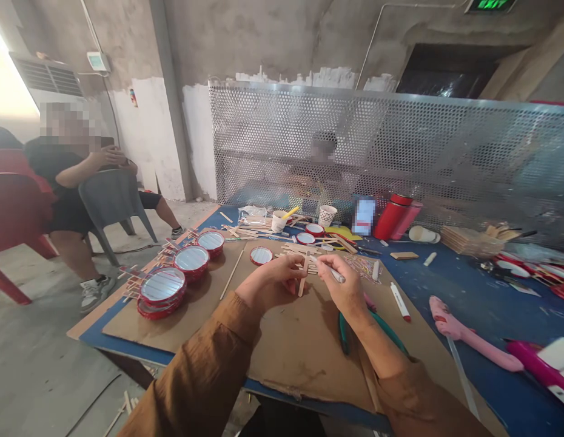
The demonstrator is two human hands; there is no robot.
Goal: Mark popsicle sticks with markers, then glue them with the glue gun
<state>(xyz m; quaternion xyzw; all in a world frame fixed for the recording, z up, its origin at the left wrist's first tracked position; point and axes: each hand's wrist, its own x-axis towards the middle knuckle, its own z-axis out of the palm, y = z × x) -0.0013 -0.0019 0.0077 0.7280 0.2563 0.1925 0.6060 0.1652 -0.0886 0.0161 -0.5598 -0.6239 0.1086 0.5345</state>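
The left hand [282,272] shows its grip pinching a wooden stick [303,277] tilted near upright, apparently to steady it; the right hand [349,285], just beside, pinches a white pen [336,276] angled toward it. Red-rimmed discs [162,285] stand stacked left of both grips, seemingly parked beyond the forearms' way.

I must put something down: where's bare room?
Bare cardboard lies nearer than the held stick, between the left sleeve and green handles; another patch separates that sleeve from the stacked red-rimmed discs. The far end is crowded with loose sticks and paper cups.
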